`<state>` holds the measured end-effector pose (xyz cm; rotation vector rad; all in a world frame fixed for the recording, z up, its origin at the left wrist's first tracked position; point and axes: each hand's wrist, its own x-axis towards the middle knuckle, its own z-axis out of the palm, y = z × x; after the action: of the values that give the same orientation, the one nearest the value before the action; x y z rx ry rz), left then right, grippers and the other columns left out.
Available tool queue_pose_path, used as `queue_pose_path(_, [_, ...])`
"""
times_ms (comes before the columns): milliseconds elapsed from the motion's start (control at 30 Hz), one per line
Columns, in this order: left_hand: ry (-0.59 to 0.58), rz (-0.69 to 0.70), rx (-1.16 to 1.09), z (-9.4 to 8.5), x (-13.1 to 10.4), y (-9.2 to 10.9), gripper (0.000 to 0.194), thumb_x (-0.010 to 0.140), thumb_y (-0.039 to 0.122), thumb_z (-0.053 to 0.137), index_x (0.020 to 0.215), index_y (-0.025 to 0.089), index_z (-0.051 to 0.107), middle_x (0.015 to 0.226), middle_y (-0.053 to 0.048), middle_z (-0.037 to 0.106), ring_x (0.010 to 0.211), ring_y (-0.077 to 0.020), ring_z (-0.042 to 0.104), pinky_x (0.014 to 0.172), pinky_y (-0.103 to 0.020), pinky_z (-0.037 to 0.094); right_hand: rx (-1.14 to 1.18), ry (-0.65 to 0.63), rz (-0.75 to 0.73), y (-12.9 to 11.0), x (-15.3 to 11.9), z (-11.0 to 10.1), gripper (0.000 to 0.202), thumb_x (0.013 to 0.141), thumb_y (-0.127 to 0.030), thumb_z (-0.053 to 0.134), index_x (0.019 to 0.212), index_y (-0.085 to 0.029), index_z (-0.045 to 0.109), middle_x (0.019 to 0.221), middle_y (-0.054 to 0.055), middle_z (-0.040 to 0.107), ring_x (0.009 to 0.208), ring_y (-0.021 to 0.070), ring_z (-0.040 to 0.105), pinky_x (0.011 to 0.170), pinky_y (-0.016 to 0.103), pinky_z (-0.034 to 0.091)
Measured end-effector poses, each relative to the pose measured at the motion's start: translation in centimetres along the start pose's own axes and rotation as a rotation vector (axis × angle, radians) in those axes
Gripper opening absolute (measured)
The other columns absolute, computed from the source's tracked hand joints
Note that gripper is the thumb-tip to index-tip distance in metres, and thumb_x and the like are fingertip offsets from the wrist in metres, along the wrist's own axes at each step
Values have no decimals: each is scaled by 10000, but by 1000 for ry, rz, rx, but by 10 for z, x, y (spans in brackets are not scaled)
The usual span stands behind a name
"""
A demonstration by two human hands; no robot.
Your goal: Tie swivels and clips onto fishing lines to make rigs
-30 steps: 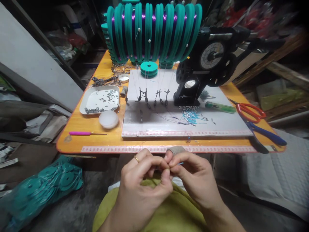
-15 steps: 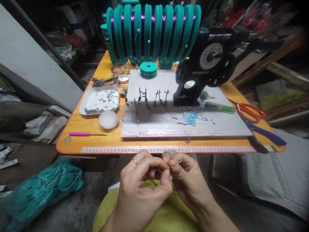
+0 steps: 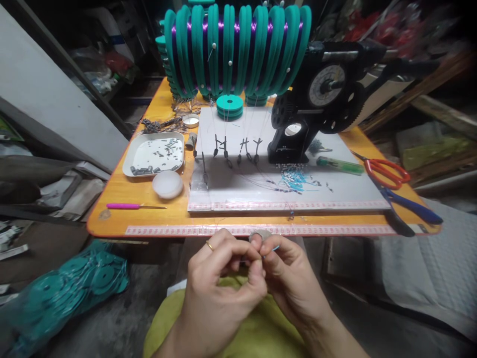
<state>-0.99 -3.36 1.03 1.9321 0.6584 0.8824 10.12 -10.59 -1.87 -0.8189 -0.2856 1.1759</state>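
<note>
Blue, thin line, likely limp and slippery, is being pinched between left hand and right hand fingertips, best held close beside the grip.

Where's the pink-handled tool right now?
In the head view, the pink-handled tool lies on the left of the orange table, near its front edge, just in front of the round white lid and white tray.

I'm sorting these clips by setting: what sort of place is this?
Probably a small home workshop for fishing tackle: teal line spools racked on an orange table, a tray of small metal parts, and a winding machine.
</note>
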Motion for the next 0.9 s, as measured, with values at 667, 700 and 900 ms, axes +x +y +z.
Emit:
queue_pose_path(667, [339,272,792,-86,4,-98,544,880,140,555,1412,242,506,1386,-157,568,1380,-352,435,1136,-581,305,-382,227,-314,0,-1,-38,81,782,-282,833,843,-263,782,1006,67,697,710,159,672,588,259,582])
queue_pose_path(700, [301,266,833,-96,4,-104,524,895,145,523,1410,243,507,1377,-150,588,1385,-352,437,1137,-588,294,-380,222,-307,0,-1,-37,78,783,-284,833,839,-264,782,1001,66,699,705,156,673,583,253,581])
queue_pose_path(900, [108,398,835,-129,-13,-126,528,853,147,635,1363,260,556,1299,-133,671,1272,-350,577,1034,-539,456,-377,173,-286,0,1,-28,47,811,-273,811,842,-264,777,979,46,701,647,111,654,590,220,576])
